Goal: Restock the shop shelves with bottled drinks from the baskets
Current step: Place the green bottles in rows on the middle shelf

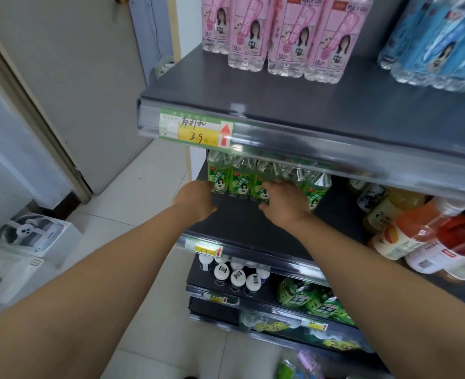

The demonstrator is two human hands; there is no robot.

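Note:
A row of several green-labelled bottles point(241, 177) stands on the second dark shelf point(242, 222), tucked under the shelf above. My left hand point(195, 199) reaches in at the row's left end, its fingers against the leftmost bottle point(219, 176). My right hand point(286, 199) lies on the bottles right of the middle, fingers curled round one green bottle point(261, 187). Both forearms stretch in from the bottom of the frame. No basket is clearly in view.
Pink-labelled bottles point(269, 34) and blue-labelled bottles point(439, 47) stand on the top shelf point(308, 105). Orange and red juice bottles point(428, 236) lie at the right. White-capped bottles point(237, 276) and green packs point(313, 299) fill lower shelves. Boxes point(34, 236) sit on the tiled floor at left.

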